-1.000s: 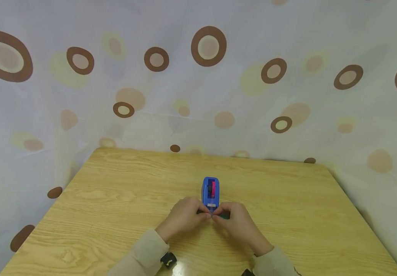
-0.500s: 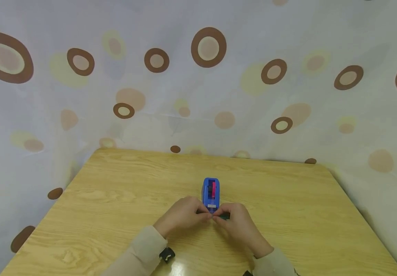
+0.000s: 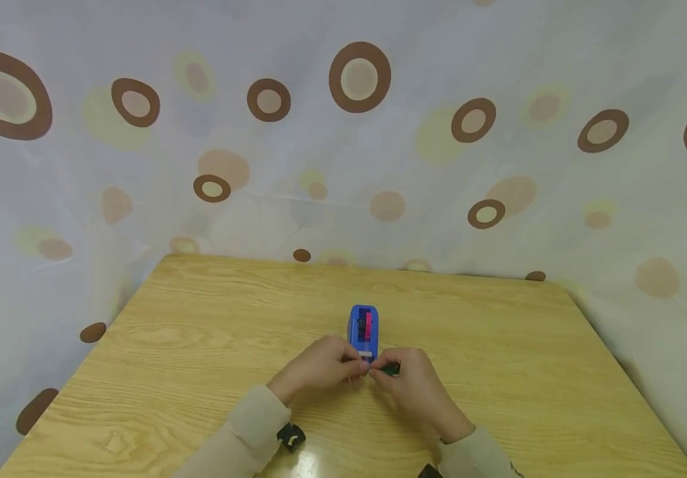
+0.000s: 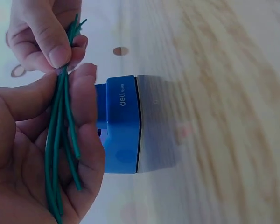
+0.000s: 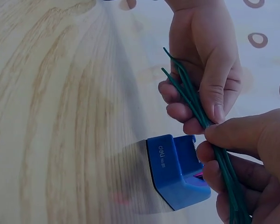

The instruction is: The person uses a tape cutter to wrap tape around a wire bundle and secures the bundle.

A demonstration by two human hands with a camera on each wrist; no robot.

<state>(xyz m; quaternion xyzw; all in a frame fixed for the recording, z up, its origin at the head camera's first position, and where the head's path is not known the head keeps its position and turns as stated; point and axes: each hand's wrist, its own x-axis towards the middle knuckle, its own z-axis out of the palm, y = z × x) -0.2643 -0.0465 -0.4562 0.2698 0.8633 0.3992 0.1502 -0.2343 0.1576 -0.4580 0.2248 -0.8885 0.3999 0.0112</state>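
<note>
I find both hands pinching one bundle of thin green wires (image 4: 60, 135) just before the blue tape dispenser (image 3: 364, 327): left hand (image 4: 32, 154) and right hand (image 5: 252, 163) clamp it. Light, springy strands (likely to splay); hold close together.

Head view: high above near table edge, facing forward and down over wooden table (image 3: 200, 318) toward spotted curtain (image 3: 343, 166), far from blue tape dispenser (image 3: 364, 326). Left wrist view: very close, rolled sideways, looking across left hand (image 4: 32, 154) at dispenser (image 4: 121, 123) just beyond it. Right wrist view: equally close, from dispenser's opposite side (image 5: 177, 170), past right hand (image 5: 252, 163). Shared by all three: dispenser, both hands, green wires (image 5: 200, 112) beside dispenser.
</note>
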